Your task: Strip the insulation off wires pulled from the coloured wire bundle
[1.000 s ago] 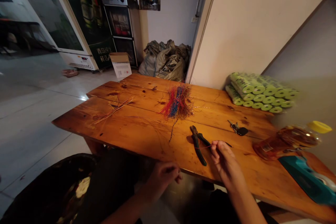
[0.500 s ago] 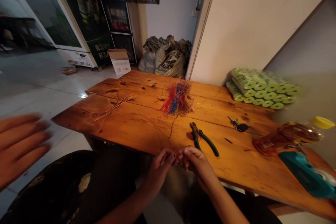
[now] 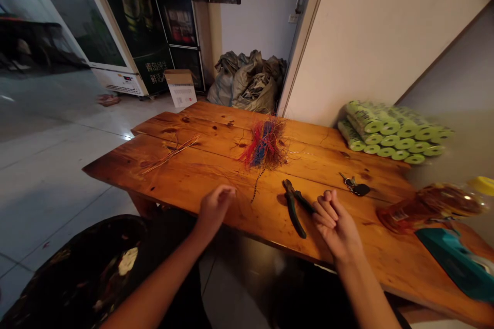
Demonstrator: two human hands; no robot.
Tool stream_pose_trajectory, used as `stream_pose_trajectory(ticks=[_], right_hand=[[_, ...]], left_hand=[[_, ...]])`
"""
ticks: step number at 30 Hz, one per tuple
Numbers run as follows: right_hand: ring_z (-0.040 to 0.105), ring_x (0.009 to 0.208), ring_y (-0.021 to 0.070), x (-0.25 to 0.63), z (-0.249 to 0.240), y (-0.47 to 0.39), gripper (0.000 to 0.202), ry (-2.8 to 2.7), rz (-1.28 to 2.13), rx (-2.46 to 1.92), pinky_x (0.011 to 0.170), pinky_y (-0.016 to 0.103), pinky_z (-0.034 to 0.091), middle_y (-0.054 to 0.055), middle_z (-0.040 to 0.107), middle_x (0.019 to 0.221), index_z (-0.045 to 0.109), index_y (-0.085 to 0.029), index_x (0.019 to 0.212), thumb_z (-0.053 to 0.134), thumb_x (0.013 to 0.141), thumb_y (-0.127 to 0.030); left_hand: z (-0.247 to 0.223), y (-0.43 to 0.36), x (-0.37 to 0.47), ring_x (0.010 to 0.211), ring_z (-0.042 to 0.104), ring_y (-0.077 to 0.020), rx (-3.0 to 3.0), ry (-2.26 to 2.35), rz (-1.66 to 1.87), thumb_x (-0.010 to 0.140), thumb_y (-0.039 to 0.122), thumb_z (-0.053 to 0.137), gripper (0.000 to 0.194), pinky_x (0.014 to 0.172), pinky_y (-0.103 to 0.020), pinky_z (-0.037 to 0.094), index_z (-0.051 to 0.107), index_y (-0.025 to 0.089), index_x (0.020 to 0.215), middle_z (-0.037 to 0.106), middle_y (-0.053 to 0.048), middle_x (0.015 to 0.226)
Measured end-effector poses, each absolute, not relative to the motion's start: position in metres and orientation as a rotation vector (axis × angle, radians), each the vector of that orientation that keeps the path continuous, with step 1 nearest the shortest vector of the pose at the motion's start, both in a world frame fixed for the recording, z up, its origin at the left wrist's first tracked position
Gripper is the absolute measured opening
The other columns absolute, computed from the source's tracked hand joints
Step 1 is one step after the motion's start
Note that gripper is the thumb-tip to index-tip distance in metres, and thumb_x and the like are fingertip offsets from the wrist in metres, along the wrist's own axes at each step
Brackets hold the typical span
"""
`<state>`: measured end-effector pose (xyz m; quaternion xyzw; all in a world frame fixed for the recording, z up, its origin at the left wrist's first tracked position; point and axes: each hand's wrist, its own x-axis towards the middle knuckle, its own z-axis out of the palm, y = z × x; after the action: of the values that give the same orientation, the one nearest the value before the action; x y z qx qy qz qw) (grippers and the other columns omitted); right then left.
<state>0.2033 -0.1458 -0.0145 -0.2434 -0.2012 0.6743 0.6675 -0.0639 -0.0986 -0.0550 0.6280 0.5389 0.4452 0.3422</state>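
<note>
Over the table's front edge, my left hand [image 3: 216,208] is closed, thumb and fingertips pinched; whatever is between them is too small to make out. My right hand [image 3: 335,222] is also closed, fingers curled and thumb against the index finger, just right of the pliers; its contents cannot be told. The pliers [image 3: 291,205], with dark green handles, lie beside it, one handle partly behind my fingers. A bundle of red, blue and brown thin wires [image 3: 265,141] lies farther back. A dark beaded-looking strand [image 3: 256,185] trails from it toward me.
Loose copper-coloured wires [image 3: 172,154] lie on the wooden table [image 3: 216,180] at left. On the right are keys [image 3: 355,186], a bottle of amber liquid [image 3: 428,205], a teal tape dispenser [image 3: 450,257] and packed green rolls [image 3: 393,131]. A black-lined bin [image 3: 77,272] stands at lower left.
My hands have moved apart from being together at the table edge, left hand leftward and right hand rightward and up. Another person's blurred hand at the far left has gone from view.
</note>
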Motion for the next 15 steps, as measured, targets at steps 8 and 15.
stream_pose_trajectory(ticks=[8,15], right_hand=[[0.016,0.035,0.0032,0.190,-0.017,-0.135,0.018,-0.442,1.606,-0.616,0.028,0.009,0.021,-0.011,0.024,0.046,0.055,-0.018,0.070,0.064,0.077,-0.033],[0.011,0.036,0.0042,0.184,-0.020,-0.126,0.019,-0.465,1.616,-0.613,0.029,0.009,0.019,-0.011,0.019,0.047,0.055,-0.019,0.070,0.062,0.079,-0.034]], left_hand=[[-0.037,-0.007,-0.117,0.104,0.049,-0.0268,2.729,1.633,0.519,0.081,0.018,0.048,0.031,0.089,-0.039,0.038,0.059,0.018,0.110,0.062,-0.012,0.106],[-0.012,0.027,-0.099,0.086,0.059,-0.0218,2.846,1.238,-0.077,0.072,0.016,0.059,0.013,0.078,-0.030,0.040,0.067,0.018,0.082,0.068,-0.010,0.086]])
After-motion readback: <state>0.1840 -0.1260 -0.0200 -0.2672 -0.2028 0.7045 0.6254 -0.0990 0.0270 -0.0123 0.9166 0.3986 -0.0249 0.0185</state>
